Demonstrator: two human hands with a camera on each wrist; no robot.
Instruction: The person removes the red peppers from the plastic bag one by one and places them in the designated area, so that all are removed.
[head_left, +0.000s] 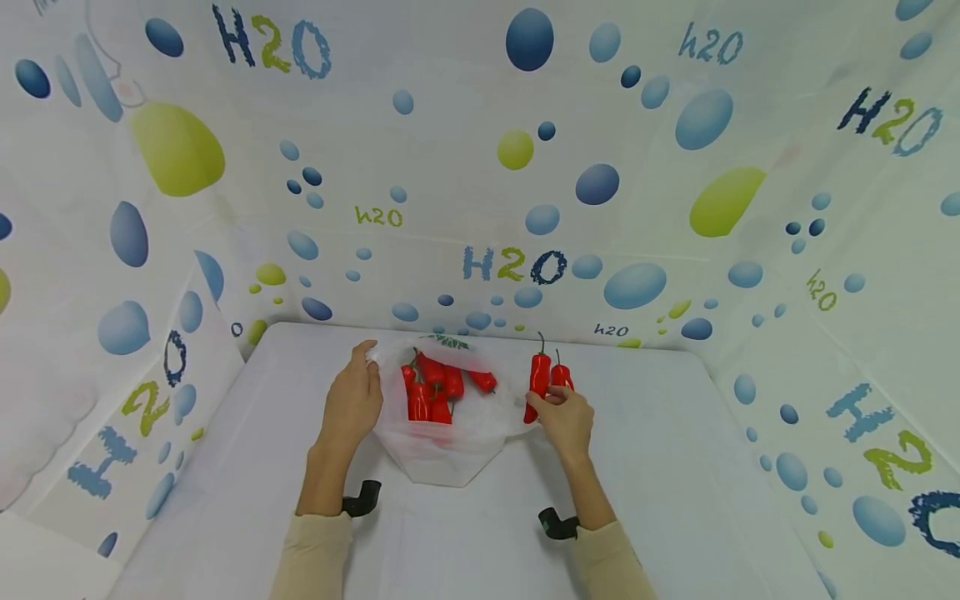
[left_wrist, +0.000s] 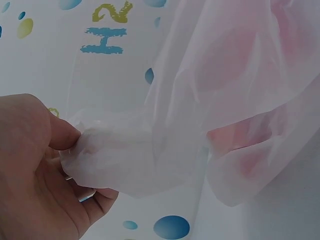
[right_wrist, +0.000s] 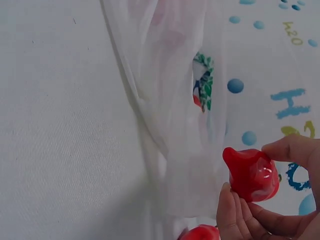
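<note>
The bag [head_left: 450,458] sits at the lower centre of the head view, on the white tabletop [head_left: 637,467]; its mouth gapes, and red peppers [head_left: 452,382] show in a heap inside. The left hand [head_left: 355,402] is at the bag's left edge; its grip is narrow, thumb and fingers pinching bunched plastic, probably because so limp a film would sag over its contents without a hold at the rim. The right hand [head_left: 567,425], right of centre, has its grip closed about 1 pepper [head_left: 540,372] near the tip; the stem points to the top of the frame, and the light pinch of thumb and fingers leaves most of the body uncovered, perhaps enough for so smooth and light a thing. A 2nd pepper [head_left: 561,377] stands just to its right; whether the hand touches it I cannot tell.

As for writing, the patterned backdrop [head_left: 450,150] reads "H2O" at upper left, centre, right and lower left, with smaller "h2O" between; the bag carries a green leafy print [head_left: 452,341] on its far side, also seen at upper right of centre in the right wrist view; no brand or letters can be made out on it.
</note>
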